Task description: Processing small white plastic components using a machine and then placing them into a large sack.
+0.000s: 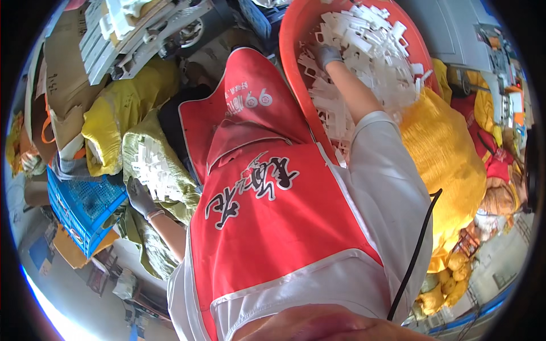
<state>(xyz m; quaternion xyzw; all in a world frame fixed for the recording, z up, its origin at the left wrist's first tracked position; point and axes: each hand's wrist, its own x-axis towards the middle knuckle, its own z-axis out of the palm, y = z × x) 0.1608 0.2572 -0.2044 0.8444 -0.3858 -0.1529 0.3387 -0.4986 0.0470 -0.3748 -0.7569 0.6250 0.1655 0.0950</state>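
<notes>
My right hand [328, 55], in a grey glove, reaches into a large red tub [289, 42] heaped with white plastic pieces [364, 59]. It lies against the pieces at the tub's left side. Its fingertips are lost among them, so I cannot make out whether it grips any. On the left, my left hand [140, 199], gloved as well, is closed at the edge of a pale green woven sack [132, 142]. Similar white plastic parts [152, 167] fill the mouth of that sack.
Beside the sack stands a blue plastic crate [85, 213]; a yellow sack [128, 94] lies farther off. Grey metal machinery [153, 37] occupies the far left. A big orange-yellow woven sack [446, 165] bulges right of the tub. A black cable [415, 256] hangs by my right side.
</notes>
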